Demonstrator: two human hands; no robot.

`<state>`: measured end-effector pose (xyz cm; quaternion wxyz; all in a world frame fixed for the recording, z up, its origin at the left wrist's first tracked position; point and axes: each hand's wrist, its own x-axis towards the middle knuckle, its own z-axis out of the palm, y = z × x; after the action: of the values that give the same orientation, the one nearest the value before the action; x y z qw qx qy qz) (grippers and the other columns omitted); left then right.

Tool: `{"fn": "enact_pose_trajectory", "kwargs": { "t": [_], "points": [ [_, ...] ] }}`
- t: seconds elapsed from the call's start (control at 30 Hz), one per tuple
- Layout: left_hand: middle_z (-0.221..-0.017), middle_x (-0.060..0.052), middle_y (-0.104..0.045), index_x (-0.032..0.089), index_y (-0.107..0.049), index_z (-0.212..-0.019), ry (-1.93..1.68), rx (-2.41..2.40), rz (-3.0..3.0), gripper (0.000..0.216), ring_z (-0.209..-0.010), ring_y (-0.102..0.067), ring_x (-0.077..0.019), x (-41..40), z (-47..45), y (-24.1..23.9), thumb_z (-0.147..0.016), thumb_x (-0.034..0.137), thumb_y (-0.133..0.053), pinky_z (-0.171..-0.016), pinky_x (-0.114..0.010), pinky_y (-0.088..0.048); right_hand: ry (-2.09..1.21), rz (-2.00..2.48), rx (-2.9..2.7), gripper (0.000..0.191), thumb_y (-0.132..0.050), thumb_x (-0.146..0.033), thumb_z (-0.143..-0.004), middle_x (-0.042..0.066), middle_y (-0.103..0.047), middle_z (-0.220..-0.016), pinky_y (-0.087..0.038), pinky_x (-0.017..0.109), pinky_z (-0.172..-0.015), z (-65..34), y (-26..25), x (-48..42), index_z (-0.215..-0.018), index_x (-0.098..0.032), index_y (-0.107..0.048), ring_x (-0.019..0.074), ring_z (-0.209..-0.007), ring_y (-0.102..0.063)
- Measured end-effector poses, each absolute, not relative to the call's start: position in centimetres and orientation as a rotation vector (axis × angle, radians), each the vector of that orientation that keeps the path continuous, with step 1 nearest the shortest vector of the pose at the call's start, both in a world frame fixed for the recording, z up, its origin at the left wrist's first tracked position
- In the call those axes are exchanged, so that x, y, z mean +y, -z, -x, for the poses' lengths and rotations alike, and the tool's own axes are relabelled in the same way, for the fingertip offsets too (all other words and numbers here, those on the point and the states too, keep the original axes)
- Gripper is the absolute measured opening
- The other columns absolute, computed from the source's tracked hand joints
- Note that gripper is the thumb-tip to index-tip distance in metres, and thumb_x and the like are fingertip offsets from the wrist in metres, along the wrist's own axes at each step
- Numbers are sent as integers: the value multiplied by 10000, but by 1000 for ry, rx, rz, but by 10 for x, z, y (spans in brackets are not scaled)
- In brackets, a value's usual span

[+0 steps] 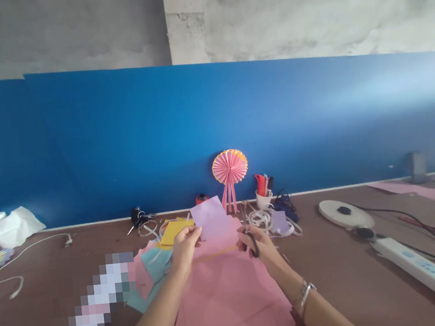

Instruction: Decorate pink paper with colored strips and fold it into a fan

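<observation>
My left hand [187,245] is closed on the lower left edge of a lilac sheet of paper [212,216], thumb on top. A pair of scissors [245,214] points upward in my right hand [259,243], with its dark handle around my fingers, just right of the sheet. Both hands are above a stack of pink paper [230,295]. A thin yellow strip [218,254] lies across the pink paper between my wrists. Whether the scissor blades are apart is too small to tell.
A pink pleated paper rosette [230,168] leans on the blue partition [130,140]. Yellow paper [175,232] and blue paper [156,263] lie left; a cup of pens [263,199] and white cables [259,220] stand behind. A power strip [423,266] is at right.
</observation>
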<state>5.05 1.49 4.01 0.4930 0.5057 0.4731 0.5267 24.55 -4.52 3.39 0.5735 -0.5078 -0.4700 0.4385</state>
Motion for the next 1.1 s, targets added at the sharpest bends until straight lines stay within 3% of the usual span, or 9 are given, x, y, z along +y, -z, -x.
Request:
{"fn": "enact_pose_trajectory", "kwargs": {
  "t": [0.17,1.1],
  "points": [
    [-573,-12,-605,139,-620,-689,-1317,1178,-1208,278,-578,-593,-146,18,-47,-42,-614,407,-629,-514,-217,-454,-1179,1330,-1270,390,-612,-484,-674,-4,-593,-538,-307,177,-368,-238,-38,-52,-857,-140,-609,114,-470,-533],
    [-596,-16,-612,143,-634,-674,-1292,1195,-1200,313,-570,-589,-141,11,-52,-45,-584,442,-648,-546,-233,-489,-1073,1413,-1223,385,-678,-454,-609,-36,-539,-422,-314,183,-358,-234,-33,-49,-825,-136,-645,95,-372,-481]
  ]
}}
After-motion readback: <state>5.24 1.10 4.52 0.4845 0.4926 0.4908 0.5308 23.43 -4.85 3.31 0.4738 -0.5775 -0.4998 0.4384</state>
